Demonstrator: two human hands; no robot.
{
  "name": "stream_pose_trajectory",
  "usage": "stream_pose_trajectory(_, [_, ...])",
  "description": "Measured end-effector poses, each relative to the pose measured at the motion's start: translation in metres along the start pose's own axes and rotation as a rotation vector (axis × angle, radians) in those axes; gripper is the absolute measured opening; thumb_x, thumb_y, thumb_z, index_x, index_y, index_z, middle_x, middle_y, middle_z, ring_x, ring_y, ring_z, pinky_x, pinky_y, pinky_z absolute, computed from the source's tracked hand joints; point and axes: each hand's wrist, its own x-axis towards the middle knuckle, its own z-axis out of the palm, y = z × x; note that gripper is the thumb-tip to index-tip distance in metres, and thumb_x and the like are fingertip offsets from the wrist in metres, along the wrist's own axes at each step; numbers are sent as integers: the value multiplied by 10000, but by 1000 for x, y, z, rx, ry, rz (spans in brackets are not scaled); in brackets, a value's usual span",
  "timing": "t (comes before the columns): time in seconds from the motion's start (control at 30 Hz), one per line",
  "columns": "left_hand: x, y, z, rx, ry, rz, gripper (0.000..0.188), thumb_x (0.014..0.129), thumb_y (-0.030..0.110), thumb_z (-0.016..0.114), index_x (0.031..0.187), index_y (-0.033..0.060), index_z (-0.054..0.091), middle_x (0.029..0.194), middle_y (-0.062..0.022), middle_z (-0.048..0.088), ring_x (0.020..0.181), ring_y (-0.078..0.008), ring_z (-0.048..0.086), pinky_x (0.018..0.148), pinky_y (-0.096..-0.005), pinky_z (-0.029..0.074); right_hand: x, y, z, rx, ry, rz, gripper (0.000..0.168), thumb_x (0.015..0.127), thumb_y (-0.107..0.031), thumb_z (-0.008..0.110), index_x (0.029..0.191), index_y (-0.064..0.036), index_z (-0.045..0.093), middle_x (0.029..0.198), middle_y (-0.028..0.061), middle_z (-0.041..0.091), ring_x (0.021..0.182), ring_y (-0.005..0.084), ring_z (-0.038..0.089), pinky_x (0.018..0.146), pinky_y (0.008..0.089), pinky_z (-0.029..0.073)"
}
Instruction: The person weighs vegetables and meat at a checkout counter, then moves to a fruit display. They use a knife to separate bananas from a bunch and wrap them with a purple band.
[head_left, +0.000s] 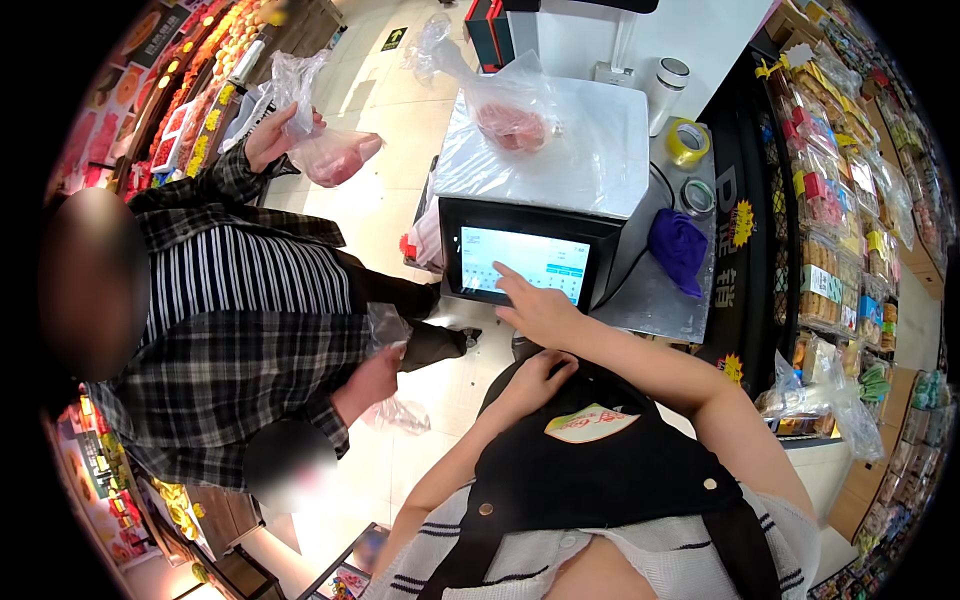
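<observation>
My right hand (538, 304) reaches over the touch screen (517, 262) of a weighing scale, its index finger at the lit display and nothing held. Against the front of my black apron (555, 472) rests my left hand (536, 382), fingers loosely curled; I see no object in it. On the scale's plastic-covered platform (585, 165) lies a clear plastic bag (514, 124) with something pinkish-red inside.
At the left a person in a plaid shirt (247, 375) holds bagged reddish food (334, 157). Right of the scale are a steel bottle (667, 94), yellow tape roll (687, 142), another tape roll (697, 196) and purple cloth (676, 247). Packaged-food shelves (825, 247) stand farther right.
</observation>
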Motion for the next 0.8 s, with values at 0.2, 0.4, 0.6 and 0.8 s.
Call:
stream_pose_trajectory(0.2, [-1, -14, -22, -14, 96, 94, 246, 950, 193, 633, 1070, -19, 669, 1043, -192, 677, 973, -330, 658, 849, -387, 499, 81, 13, 38, -150, 8, 13, 439, 949, -284, 601, 1280, -27, 471, 1585, 104, 292, 814, 358, 693, 688, 456, 561])
stream_pose_trajectory(0.4, [20, -21, -105, 1, 290, -12, 196, 935, 161, 632, 964, -17, 708, 883, -118, 719, 819, -197, 677, 743, -324, 514, 32, 12, 8, 239, 191, 81, 397, 973, -293, 554, 1306, -83, 501, 1312, 126, 602, 901, 368, 679, 784, 441, 540])
stream_pose_trajectory(0.6, [124, 48, -218, 10, 596, 217, 510, 847, 151, 792, 1272, -20, 565, 1084, -94, 635, 918, -147, 591, 801, -268, 498, -51, 94, -28, 686, 659, 487, 191, 977, -152, 578, 1060, 8, 642, 810, 103, 699, 693, 142, 622, 668, 304, 502])
stream_pose_trajectory(0.8, [250, 119, -277, 154, 437, 565, 1081, 676, 217, 920, 1492, -42, 260, 1438, -226, 448, 1273, -317, 499, 1046, -415, 427, -56, 173, -34, 380, 781, 635, 380, 849, -125, 640, 1206, 1, 605, 1137, 217, 635, 1011, 371, 628, 838, 414, 515])
